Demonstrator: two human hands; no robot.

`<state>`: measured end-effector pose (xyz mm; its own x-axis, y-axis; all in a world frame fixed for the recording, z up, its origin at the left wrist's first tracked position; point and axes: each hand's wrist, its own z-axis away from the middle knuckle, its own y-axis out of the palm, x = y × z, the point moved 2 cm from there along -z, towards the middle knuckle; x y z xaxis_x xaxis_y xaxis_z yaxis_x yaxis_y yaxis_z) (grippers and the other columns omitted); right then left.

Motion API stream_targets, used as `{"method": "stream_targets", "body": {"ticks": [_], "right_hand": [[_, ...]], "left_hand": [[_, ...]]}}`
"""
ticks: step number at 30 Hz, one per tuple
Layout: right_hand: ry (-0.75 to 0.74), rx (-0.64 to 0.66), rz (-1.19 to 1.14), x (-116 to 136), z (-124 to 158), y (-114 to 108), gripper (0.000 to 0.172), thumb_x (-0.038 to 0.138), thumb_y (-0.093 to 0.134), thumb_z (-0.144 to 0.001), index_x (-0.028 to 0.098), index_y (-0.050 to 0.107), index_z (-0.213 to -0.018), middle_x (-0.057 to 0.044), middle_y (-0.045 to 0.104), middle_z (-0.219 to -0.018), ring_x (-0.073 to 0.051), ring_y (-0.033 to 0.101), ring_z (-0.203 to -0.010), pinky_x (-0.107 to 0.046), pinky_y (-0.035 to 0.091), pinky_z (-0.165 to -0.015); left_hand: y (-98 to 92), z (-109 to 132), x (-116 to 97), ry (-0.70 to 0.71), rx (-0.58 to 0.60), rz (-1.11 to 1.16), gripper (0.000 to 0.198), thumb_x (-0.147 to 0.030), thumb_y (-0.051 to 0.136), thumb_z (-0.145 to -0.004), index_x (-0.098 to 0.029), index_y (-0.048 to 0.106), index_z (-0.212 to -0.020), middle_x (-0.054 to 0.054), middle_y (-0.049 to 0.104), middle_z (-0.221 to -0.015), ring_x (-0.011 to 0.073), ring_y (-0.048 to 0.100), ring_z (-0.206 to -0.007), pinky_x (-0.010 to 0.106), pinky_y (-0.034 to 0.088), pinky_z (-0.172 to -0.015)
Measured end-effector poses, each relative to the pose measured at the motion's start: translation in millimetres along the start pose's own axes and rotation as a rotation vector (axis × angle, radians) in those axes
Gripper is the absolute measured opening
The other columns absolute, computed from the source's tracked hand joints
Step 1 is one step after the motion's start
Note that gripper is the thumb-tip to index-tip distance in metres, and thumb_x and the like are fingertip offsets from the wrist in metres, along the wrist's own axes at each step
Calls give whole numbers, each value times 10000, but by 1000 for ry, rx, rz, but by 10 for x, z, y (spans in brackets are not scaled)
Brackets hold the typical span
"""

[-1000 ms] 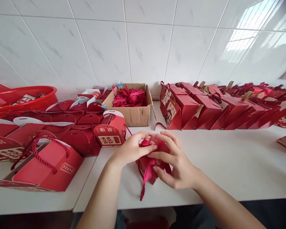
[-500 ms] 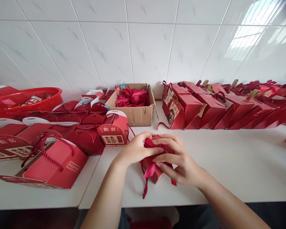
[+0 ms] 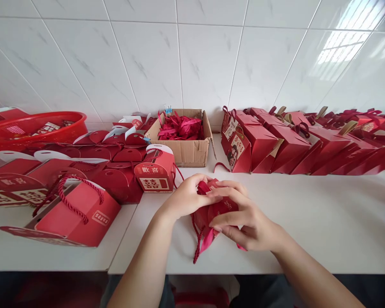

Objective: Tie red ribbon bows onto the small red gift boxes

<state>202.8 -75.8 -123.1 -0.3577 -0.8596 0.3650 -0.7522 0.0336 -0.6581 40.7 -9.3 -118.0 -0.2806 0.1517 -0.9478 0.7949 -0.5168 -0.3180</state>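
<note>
On the table in front of me is a small red gift box (image 3: 226,206) with printed lettering, partly hidden beneath my hands. My left hand (image 3: 190,196) grips its far left side, thumb lying across the top. The fingers of my right hand (image 3: 240,218) arch over the box, with thumb and fingertips closing on a shiny red ribbon (image 3: 208,242) near its front edge. Another ribbon end shows below the right hand. A twisted red cord (image 3: 196,250) trails from the box's left side onto the table.
An open cardboard box (image 3: 192,154) full of red ribbons stands by the tiled wall. Red gift boxes (image 3: 263,141) line up at the right. Corded boxes (image 3: 154,171) and an open one (image 3: 83,214) are at the left, before a red plastic basket (image 3: 67,124).
My right fingers have drawn the ribbon end slightly downward, and more of the box's printed top shows. The left hand keeps its hold. The whole view has shifted a little.
</note>
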Motion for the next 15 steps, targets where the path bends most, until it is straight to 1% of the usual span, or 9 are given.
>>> {"method": "stream_targets", "body": {"ticks": [4,6,8,10,12,14,15], "right_hand": [[-11,20,-39,-16,-7,-16,146,135,603,-822,217,724,-836,-86,473,-1273,-308,327,-1287,-500,309,-1067],[-22,30,-64,-18,-13,-24,132,156,609,-828,219,725,-826,-82,474,-1278,-306,328,-1287,-500,304,-1073],[-19,30,-78,-20,-16,-34,121,168,616,-828,221,724,-824,-81,477,-1284,-307,330,-1293,-499,305,-1075],[-4,3,-94,-28,-14,-52,111,189,620,-829,222,715,-876,-89,492,-1278,-304,367,-1276,-498,318,-1069],[70,-85,-121,-63,-6,-79,170,214,584,-859,227,682,-998,-98,525,-1243,-281,440,-1224,-481,357,-1044],[233,-226,-150,-133,9,-108,218,239,510,-912,233,636,-1089,-97,566,-1185,-247,506,-1160,-445,402,-1006],[338,-290,-160,-178,20,-116,224,258,474,-934,236,627,-1096,-92,585,-1158,-233,528,-1133,-427,418,-986]], "left_hand": [[-3,-4,32,-2,3,-14,342,-362,699,-725,-209,589,-1011,44,651,-1104,232,599,-1044,351,455,-904],[-4,-1,25,-5,0,-23,364,-351,704,-720,-212,586,-1035,41,649,-1110,229,598,-1044,351,451,-909],[-3,6,3,-6,5,-14,392,-375,708,-717,-210,584,-1051,42,650,-1105,224,598,-1038,346,452,-905],[1,15,-30,5,18,8,405,-411,708,-717,-204,589,-1044,44,652,-1095,218,598,-1034,335,450,-903],[6,26,-63,17,30,29,397,-435,700,-723,-203,598,-1029,43,652,-1094,212,598,-1030,327,442,-904],[9,34,-84,13,24,48,353,-469,661,-752,-203,608,-977,43,657,-1077,205,609,-995,325,445,-880],[9,37,-90,11,8,56,330,-488,634,-769,-199,610,-924,44,660,-1065,201,615,-967,323,452,-856]]}}
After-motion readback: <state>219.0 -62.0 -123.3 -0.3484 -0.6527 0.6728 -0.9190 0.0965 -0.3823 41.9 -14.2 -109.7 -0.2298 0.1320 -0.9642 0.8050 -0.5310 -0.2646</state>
